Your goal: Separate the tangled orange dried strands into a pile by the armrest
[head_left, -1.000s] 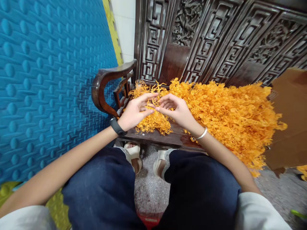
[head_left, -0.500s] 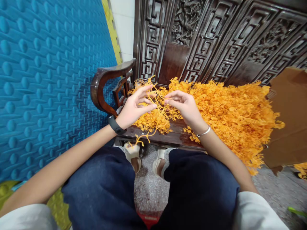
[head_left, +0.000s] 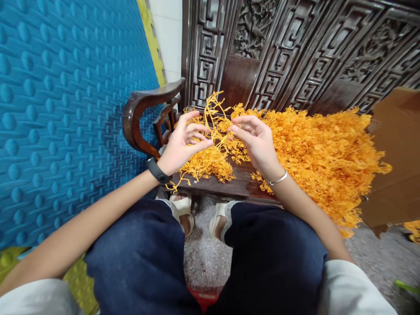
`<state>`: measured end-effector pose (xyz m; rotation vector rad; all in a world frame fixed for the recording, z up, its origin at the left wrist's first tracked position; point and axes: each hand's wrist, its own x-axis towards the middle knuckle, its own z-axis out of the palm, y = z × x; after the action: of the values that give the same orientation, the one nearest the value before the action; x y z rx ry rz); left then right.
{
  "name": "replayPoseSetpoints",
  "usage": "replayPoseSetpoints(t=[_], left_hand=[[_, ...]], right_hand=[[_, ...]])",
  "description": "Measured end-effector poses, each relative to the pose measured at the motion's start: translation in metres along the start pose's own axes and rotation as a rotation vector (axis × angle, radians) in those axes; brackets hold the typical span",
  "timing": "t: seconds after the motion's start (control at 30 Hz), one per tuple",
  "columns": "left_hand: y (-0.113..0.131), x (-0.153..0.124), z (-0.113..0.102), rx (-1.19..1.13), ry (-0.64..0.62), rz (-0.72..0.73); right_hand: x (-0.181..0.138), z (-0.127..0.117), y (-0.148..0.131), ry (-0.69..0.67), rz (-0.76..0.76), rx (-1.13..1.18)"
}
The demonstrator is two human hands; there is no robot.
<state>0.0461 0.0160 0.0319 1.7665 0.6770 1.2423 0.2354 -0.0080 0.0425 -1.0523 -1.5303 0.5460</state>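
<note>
My right hand (head_left: 257,142) pinches a branching orange plastic sprig (head_left: 211,107) between thumb and fingers, in front of the bench back. The sprig's bare forked stems rise upward and to the left. Facing it from the left, my left hand (head_left: 180,146) has its fingers spread, the fingertips close beside the stems; whether they touch is hard to tell. Below both hands a small heap of orange sprigs (head_left: 210,165) lies on the dark wooden seat (head_left: 244,181). A far larger pile of the same sprigs (head_left: 321,153) spreads to the right.
The bench has a curved armrest (head_left: 131,120) at left and a carved openwork back (head_left: 243,78). A blue bumpy foam mat (head_left: 65,131) stands beside it. Brown cardboard (head_left: 397,162) is at the far right. My knees and sandals (head_left: 183,210) are below the seat edge.
The sprig has turned, its forked end now standing higher and its trailing stem no longer hanging between my hands. My right hand has shifted slightly right and up; my left fingers have spread a little.
</note>
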Motion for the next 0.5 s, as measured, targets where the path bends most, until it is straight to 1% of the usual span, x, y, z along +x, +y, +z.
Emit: replayPoseSetpoints(t=[0.13,0.23,0.3,0.37,0.5], left_hand=[[-0.003,0.0004,-0.0024,0.069,-0.04,0.055],[-0.0051,-0.0001,-0.0042,0.203,-0.123,0.107],[-0.006,-0.0005,-0.0045,0.274,-0.168,0.117],[-0.0062,-0.0009,-0.0042,0.285,-0.186,0.105],[-0.0052,-0.0007,-0.0041,0.235,-0.173,0.068]], right_hand=[[0.0,-0.0012,0.0011,0.005,-0.054,-0.067],[-0.0004,-0.0021,-0.0002,0.02,-0.066,-0.061],[-0.0006,-0.0027,-0.0015,0.033,-0.063,-0.055],[-0.0007,-0.0031,-0.0024,0.038,-0.054,-0.069],[-0.0004,-0.0031,-0.0027,0.04,-0.036,-0.063]])
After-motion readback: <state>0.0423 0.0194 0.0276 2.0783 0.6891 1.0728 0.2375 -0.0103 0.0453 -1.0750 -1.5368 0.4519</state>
